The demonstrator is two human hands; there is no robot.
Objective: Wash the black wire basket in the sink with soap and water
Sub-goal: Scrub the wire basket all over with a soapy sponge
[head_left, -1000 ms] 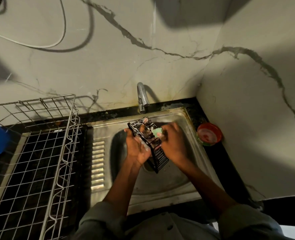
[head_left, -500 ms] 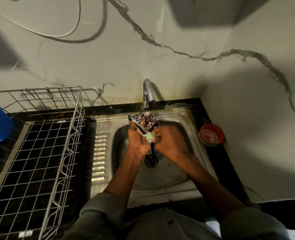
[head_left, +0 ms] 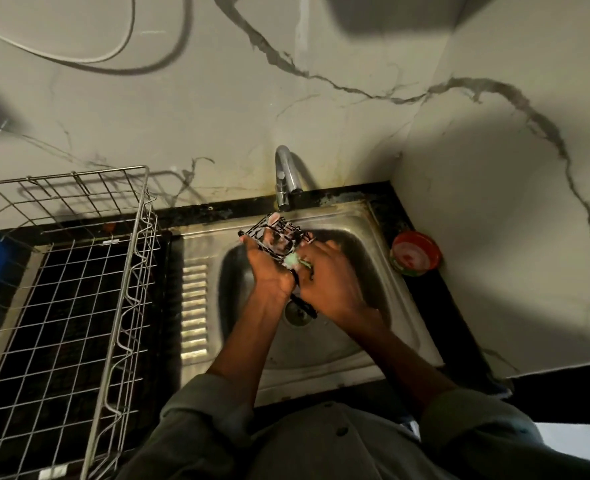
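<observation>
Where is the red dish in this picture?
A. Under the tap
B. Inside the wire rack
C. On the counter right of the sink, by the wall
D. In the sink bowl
C: the red dish sits on the dark counter right of the sink, against the corner wall.

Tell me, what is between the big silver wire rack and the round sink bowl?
In the head view, the ribbed steel draining strip of the sink lies between the wire rack and the bowl. Nothing stands on it.
</observation>
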